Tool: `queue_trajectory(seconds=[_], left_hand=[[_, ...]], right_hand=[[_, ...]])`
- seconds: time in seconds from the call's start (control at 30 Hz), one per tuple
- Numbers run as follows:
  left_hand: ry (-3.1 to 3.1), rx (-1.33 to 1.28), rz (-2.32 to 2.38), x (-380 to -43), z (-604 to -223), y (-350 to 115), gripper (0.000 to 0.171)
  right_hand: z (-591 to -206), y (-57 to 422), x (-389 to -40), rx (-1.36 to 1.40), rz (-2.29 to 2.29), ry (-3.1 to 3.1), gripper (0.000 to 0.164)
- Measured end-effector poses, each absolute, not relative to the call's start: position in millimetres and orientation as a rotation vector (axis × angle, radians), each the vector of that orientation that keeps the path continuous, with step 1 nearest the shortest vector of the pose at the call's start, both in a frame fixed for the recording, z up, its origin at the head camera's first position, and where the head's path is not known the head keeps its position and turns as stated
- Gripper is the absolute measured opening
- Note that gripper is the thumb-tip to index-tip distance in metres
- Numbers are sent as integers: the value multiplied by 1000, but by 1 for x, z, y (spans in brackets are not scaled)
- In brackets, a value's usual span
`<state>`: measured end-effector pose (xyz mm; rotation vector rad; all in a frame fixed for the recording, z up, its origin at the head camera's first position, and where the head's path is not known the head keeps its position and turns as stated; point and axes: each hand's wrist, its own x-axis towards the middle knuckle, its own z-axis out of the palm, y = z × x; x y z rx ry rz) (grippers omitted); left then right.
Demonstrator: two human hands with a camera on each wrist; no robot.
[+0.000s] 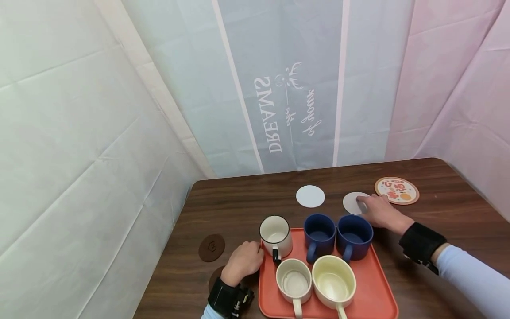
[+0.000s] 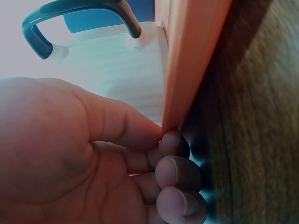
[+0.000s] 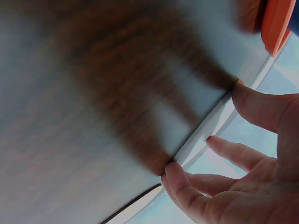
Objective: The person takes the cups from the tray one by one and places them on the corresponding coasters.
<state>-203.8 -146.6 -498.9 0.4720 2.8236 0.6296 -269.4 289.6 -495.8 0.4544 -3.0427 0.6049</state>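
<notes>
Left hand (image 1: 244, 261): at the left edge of the red tray (image 1: 376, 292). Grip clamped on the rim, thumb on the inner side, index finger on the outer; the other fingers are curled beside it.

Right hand (image 1: 383, 212): beyond the tray's far right corner, at a white disc (image 1: 351, 204). Grip closed on the disc by its edge, thumb at one part, fingertips at another. Cannot tell whether the disc is slightly raised from the tabletop (image 1: 454, 199).

Tray load: five upright mugs, handles toward the person. Far row, left to right: black-rimmed mug (image 1: 275, 235), left blue mug (image 1: 320, 232), right blue mug (image 1: 354, 237). Near row: off-white mug (image 1: 295, 281), with the pale yellow mug (image 1: 334, 283) just to its right.

Surroundings: a second white disc (image 1: 310, 196) lies left of the gripped one; a printed coaster (image 1: 396, 190) lies to its right. A brown disc (image 1: 212, 248) lies left of the left hand; another (image 1: 214, 278) is partly hidden by that wrist.
</notes>
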Motion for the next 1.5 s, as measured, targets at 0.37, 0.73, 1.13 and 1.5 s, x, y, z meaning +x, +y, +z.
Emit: queue_trajectory(seconds=[0.37, 0.73, 1.13, 1.5], left_hand=[[2818, 535, 675, -209, -511, -153, 38], [2828, 559, 691, -211, -514, -154, 40], [2801, 444, 676, -205, -501, -149, 38], [2806, 454, 688, -206, -502, -149, 38]], right_hand=[[-494, 283, -290, 398, 612, -3114, 63], [-491, 281, -308, 421, 580, -3116, 63], [-496, 283, -318, 433, 534, -3105, 64], [-498, 284, -322, 426, 558, -3124, 68]])
